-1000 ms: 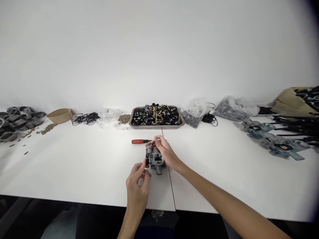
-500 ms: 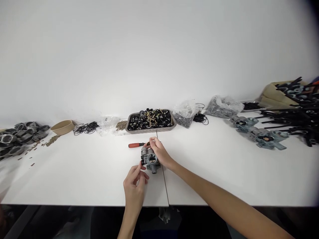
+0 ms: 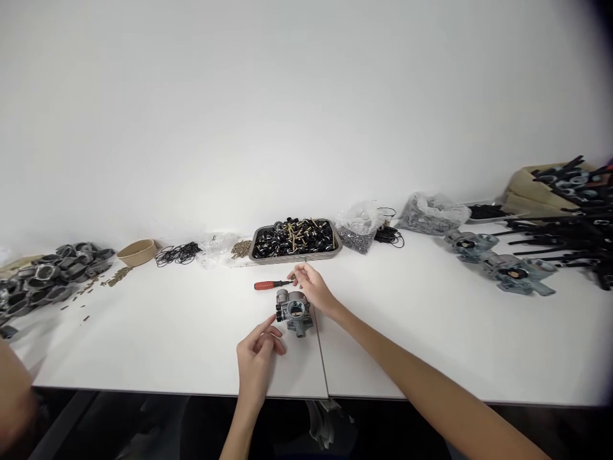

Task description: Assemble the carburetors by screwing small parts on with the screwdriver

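Observation:
A grey metal carburetor (image 3: pixel 297 310) stands upright on the white table with its round bore facing me. My left hand (image 3: pixel 257 358) is to its lower left, index finger stretched out and touching the black fitting on its side, the other fingers loosely bent and holding nothing. Above the carburetor, my right hand (image 3: pixel 313 287) has its thumb and fingers pinched together. Whatever is between those fingertips is too small to make out. Beside them lies a screwdriver (image 3: pixel 265 285) with a red handle, its shaft end close to the pinched fingers.
Behind stands a metal tray (image 3: pixel 297 259) of black and brass parts, with brass pieces (image 3: pixel 241 248) and clear bags (image 3: pixel 357 230) alongside. Grey castings (image 3: pixel 48 271) and a tan bowl (image 3: pixel 137 253) are left. Two carburetors (image 3: pixel 514 273) and black hoses (image 3: pixel 565 236) lie right. Another person's arm (image 3: pixel 14 396) shows far left.
My right hand has come off the carburetor and moved up near the screwdriver's tip. My left index finger stays at the black fitting. A person's arm has come into view at left.

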A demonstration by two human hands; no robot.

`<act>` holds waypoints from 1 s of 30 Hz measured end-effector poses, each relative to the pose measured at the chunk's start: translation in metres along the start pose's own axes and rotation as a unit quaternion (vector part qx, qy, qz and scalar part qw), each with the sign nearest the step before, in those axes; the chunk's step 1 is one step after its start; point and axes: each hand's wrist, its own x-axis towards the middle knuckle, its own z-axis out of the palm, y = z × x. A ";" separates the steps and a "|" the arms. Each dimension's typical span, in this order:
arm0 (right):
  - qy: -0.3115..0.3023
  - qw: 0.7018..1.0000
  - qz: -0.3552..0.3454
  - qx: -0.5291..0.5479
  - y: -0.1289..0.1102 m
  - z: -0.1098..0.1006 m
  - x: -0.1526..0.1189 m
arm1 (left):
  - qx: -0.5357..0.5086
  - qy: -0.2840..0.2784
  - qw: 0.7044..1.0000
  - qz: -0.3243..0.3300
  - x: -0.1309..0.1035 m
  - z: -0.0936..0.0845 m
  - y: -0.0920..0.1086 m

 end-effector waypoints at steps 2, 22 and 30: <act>0.003 1.000 -0.006 -0.025 0.005 -0.014 0.008 | -0.016 0.019 1.000 -0.011 -0.001 -0.001 0.000; -0.066 0.942 0.008 -0.329 0.026 -0.060 0.014 | 0.324 -0.320 0.887 0.076 0.196 -0.039 0.045; -0.082 0.935 0.013 -0.344 0.021 -0.052 0.010 | -0.084 0.011 0.990 0.116 0.220 -0.104 0.068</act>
